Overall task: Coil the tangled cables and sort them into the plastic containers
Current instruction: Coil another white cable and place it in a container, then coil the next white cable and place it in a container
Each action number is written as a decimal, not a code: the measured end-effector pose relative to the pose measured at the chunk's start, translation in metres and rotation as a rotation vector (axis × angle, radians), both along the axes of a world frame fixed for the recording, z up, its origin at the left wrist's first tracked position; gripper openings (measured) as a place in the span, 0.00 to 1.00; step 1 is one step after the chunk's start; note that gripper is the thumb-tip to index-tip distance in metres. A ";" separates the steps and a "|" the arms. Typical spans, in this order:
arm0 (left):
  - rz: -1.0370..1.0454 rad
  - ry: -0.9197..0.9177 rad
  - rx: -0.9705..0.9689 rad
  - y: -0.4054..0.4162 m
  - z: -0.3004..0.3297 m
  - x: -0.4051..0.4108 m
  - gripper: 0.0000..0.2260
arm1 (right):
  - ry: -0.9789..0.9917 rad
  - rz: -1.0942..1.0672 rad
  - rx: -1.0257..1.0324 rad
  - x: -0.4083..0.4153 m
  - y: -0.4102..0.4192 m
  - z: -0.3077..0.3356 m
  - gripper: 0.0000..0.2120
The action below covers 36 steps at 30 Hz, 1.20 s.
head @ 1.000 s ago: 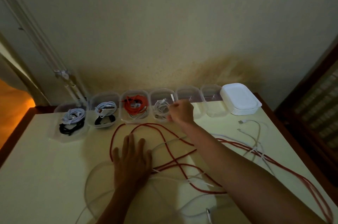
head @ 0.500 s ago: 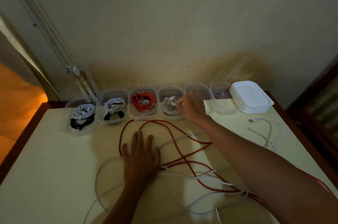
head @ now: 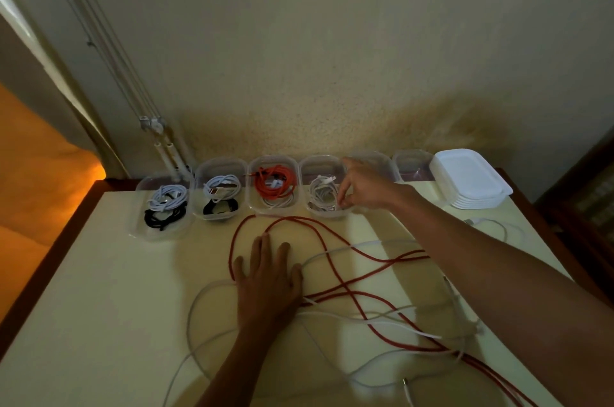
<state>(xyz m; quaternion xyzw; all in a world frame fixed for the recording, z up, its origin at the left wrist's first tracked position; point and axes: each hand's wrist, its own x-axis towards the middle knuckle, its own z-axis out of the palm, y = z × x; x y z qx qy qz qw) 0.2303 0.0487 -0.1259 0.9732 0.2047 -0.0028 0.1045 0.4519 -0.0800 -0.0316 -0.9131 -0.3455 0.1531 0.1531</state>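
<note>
Red cable (head: 332,277) and white cable (head: 365,245) cross the cream table (head: 116,290).

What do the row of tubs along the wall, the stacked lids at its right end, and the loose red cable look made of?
Clear tubs: thin see-through plastic; coils show through the walls. Stack of white lids: opaque plastic, smooth and matte, probably. Long red cable: flexible jacket, rubbery or braided; too dim to tell which.

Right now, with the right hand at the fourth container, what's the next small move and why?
Probably draw the right hand back out of the fourth container, since the white coil already lies inside it, then reach for the loose red cable beside the flat left hand. Whether the fingers still pinch the coil is unclear.
</note>
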 end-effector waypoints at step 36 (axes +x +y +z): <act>0.053 -0.395 -0.488 0.009 0.018 -0.017 0.20 | 0.108 0.021 0.289 -0.175 -0.079 -0.024 0.09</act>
